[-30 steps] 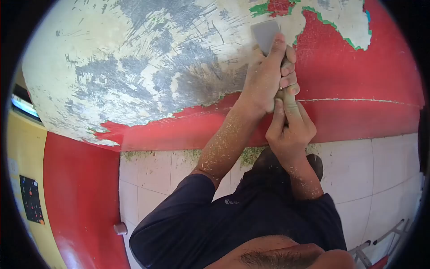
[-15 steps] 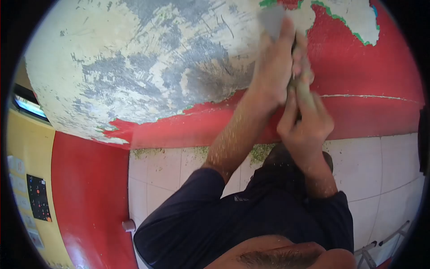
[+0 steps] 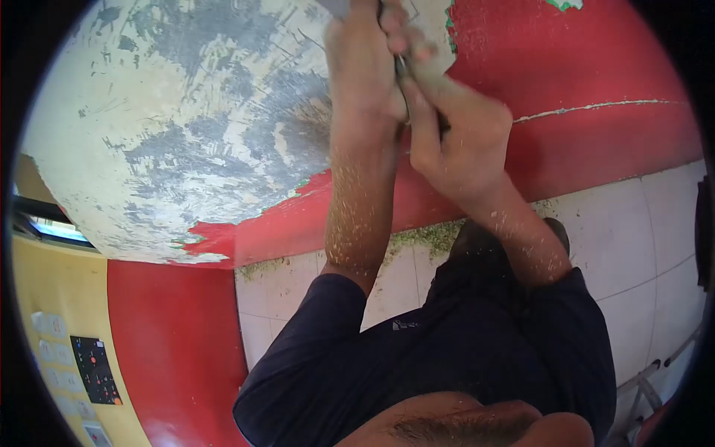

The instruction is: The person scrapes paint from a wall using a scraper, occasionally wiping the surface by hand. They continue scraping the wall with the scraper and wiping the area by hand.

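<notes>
Both my hands are wrapped around a scraper [image 3: 337, 7] held up against the wall. Its flat grey blade shows at the top edge of the head view, partly cut off. My left hand [image 3: 366, 71] is closed along the tool near the blade, slightly blurred. Just to the right and lower, my right hand [image 3: 463, 141] grips the handle end, of which a short dark piece shows between the hands. Around them, the wall has a large bare patch [image 3: 194, 141] of white and grey with ragged edges. Flakes cling to both forearms.
Red paint [image 3: 581, 67] covers the wall right of and below the bare patch, with a pale crack [image 3: 588, 109] running across it. Green-yellow flakes [image 3: 428, 237] lie on the tiled floor [image 3: 611, 238] along the wall's foot. A metal ladder-like frame [image 3: 640, 384] stands at lower right.
My hands and the scraper have moved left along the wall and higher in view. The camera has shifted too, so the wall's bare patch sits further left.
</notes>
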Action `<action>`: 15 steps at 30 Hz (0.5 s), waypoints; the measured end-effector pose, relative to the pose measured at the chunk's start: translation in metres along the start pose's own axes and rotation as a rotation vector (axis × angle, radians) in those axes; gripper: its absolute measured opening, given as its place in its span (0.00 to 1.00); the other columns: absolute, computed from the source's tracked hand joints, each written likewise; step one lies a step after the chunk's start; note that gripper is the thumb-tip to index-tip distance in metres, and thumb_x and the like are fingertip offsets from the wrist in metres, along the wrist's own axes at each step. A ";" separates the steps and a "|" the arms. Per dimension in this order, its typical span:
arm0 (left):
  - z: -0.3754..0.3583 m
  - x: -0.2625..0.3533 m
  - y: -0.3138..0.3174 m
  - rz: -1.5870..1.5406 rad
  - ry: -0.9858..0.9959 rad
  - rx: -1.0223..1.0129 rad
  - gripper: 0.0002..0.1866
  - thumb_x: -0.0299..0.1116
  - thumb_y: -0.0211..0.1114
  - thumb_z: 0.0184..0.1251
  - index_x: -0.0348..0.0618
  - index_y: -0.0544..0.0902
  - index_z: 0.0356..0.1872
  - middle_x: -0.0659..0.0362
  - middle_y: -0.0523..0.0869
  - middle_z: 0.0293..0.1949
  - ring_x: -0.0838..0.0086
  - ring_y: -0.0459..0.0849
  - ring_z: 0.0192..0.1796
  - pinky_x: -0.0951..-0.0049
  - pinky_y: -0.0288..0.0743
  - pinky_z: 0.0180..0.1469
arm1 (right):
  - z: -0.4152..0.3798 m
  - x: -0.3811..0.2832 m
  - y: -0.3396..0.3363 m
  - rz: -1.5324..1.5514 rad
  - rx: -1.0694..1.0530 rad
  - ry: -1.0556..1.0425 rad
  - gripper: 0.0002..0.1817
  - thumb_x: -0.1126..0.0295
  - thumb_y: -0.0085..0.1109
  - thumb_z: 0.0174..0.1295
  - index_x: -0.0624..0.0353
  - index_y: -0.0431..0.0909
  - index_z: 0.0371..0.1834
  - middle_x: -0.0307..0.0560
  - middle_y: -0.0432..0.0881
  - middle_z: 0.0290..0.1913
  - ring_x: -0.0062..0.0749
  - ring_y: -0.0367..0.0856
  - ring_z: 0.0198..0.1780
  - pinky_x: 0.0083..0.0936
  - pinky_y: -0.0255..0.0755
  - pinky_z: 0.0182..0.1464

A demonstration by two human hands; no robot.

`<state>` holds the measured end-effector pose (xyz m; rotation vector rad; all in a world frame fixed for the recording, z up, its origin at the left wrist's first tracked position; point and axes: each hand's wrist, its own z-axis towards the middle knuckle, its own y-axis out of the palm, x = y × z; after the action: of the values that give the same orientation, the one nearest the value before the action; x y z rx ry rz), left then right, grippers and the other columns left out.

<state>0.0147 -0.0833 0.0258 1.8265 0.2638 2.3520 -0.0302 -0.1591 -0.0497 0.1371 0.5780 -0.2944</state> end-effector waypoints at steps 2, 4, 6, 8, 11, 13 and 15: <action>-0.021 -0.011 -0.002 -0.103 -0.098 -0.029 0.22 0.52 0.51 0.75 0.49 0.69 0.24 0.70 0.61 0.15 0.84 0.61 0.16 0.78 0.61 0.19 | -0.022 0.008 -0.001 -0.050 0.023 -0.034 0.15 0.83 0.59 0.57 0.69 0.81 0.48 0.55 0.80 0.25 0.37 0.79 0.21 0.27 0.73 0.27; -0.017 -0.020 0.008 -0.167 -0.115 -0.024 0.21 0.52 0.51 0.75 0.48 0.70 0.26 0.70 0.62 0.16 0.85 0.60 0.16 0.79 0.61 0.19 | -0.025 0.017 -0.011 -0.124 0.031 -0.053 0.15 0.83 0.60 0.56 0.69 0.80 0.49 0.54 0.79 0.25 0.37 0.78 0.21 0.27 0.72 0.26; -0.012 -0.016 0.007 -0.185 -0.076 -0.106 0.19 0.53 0.50 0.75 0.48 0.70 0.31 0.70 0.62 0.18 0.86 0.59 0.16 0.80 0.61 0.19 | -0.026 0.012 -0.004 -0.149 0.030 -0.040 0.16 0.84 0.60 0.56 0.70 0.80 0.49 0.54 0.79 0.25 0.37 0.77 0.21 0.27 0.72 0.26; 0.000 -0.011 0.006 -0.203 -0.063 -0.174 0.21 0.53 0.49 0.75 0.47 0.68 0.30 0.68 0.63 0.17 0.83 0.61 0.15 0.76 0.64 0.18 | -0.006 0.002 -0.003 -0.182 0.064 -0.041 0.17 0.85 0.59 0.56 0.72 0.79 0.50 0.54 0.78 0.24 0.37 0.76 0.20 0.28 0.71 0.25; -0.003 -0.017 0.005 -0.220 -0.107 -0.244 0.22 0.53 0.49 0.75 0.45 0.68 0.29 0.67 0.63 0.17 0.82 0.62 0.15 0.74 0.67 0.18 | -0.024 0.002 -0.007 -0.227 0.059 -0.074 0.17 0.86 0.58 0.56 0.73 0.78 0.51 0.52 0.77 0.24 0.35 0.72 0.19 0.28 0.69 0.23; -0.004 -0.022 0.006 -0.239 -0.141 -0.200 0.23 0.54 0.49 0.75 0.45 0.68 0.29 0.67 0.63 0.17 0.82 0.62 0.15 0.74 0.67 0.18 | -0.015 0.011 -0.008 -0.288 0.070 -0.132 0.18 0.86 0.58 0.56 0.73 0.77 0.52 0.52 0.77 0.24 0.35 0.73 0.19 0.27 0.68 0.23; 0.005 -0.016 0.011 -0.261 -0.075 -0.230 0.23 0.55 0.50 0.74 0.45 0.68 0.29 0.67 0.63 0.18 0.83 0.63 0.15 0.74 0.67 0.18 | -0.011 0.011 -0.006 -0.314 0.084 -0.147 0.19 0.85 0.59 0.55 0.71 0.78 0.53 0.50 0.76 0.23 0.35 0.73 0.19 0.28 0.68 0.21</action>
<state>0.0230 -0.0972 0.0139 1.6578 0.1992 2.0411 -0.0284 -0.1649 -0.0650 0.1039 0.4400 -0.6287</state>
